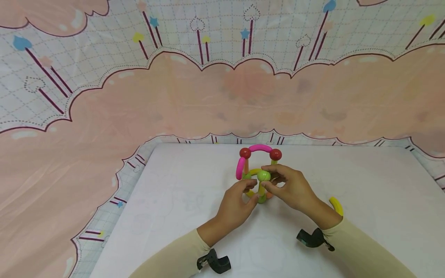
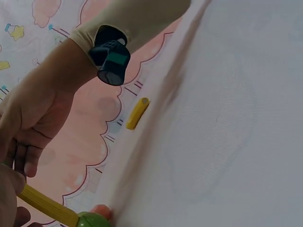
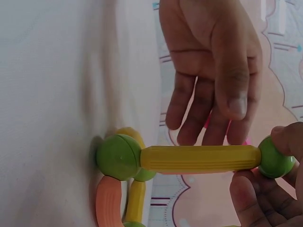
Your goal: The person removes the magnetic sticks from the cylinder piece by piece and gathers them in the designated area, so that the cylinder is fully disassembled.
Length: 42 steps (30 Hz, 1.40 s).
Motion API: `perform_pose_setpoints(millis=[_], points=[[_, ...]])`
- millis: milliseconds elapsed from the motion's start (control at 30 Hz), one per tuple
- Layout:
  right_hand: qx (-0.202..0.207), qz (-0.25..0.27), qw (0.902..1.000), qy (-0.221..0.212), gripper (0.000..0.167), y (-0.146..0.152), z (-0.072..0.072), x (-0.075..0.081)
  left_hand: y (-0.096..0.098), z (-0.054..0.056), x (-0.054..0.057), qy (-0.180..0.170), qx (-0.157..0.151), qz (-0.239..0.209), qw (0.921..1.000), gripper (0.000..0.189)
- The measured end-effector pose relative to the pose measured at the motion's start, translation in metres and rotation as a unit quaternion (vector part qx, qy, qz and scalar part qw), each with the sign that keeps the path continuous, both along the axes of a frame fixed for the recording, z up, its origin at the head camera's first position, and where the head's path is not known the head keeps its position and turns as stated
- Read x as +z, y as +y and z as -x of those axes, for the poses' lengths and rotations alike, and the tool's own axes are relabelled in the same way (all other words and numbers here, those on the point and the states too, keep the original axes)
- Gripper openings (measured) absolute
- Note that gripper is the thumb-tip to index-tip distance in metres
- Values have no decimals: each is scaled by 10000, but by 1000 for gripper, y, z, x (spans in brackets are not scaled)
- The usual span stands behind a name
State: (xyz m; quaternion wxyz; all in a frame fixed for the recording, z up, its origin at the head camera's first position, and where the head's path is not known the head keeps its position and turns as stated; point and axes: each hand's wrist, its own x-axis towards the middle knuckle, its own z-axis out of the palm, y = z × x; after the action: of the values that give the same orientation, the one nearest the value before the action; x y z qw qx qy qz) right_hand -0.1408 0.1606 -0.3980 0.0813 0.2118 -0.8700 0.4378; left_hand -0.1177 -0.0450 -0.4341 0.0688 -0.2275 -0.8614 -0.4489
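Atop an upright yellow ribbed rod, the right hand pinches a glossy green ball. Left of the rod, the left hand is empty, fingers relaxed. Behind the rod are two glossy red balls; to its right lies a curved yellow stick.

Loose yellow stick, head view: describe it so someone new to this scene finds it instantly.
Start at the white tabletop, then find the right hand at the ball-and-stick build. Beside that arm's sleeve cuff lies a short, curved yellow stick. Unlike the build's yellow sticks, it lies apart, joined to no ball.
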Motion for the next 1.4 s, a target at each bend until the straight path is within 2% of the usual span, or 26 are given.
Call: perform_pose_setpoints(millis=[100,333,600,1000,1400], points=[[23,32,10000,29,46,0,0,0,4,3,-3,-145,-18,-67,9999,41],[-5,37,10000,-26,47,0,0,0,13,11,-12,-198,-113,-403,9989,40],[-15,130,9998,-146,48,0,-2,-1,18,15,-18,-393,37,-555,9977,38],[183,302,9993,-89,53,-2,-3,-2,19,19,-19,-408,46,-679,9968,30],[122,400,9991,29,53,-3,-3,-3,17,23,-22,-176,-65,-458,9988,27]])
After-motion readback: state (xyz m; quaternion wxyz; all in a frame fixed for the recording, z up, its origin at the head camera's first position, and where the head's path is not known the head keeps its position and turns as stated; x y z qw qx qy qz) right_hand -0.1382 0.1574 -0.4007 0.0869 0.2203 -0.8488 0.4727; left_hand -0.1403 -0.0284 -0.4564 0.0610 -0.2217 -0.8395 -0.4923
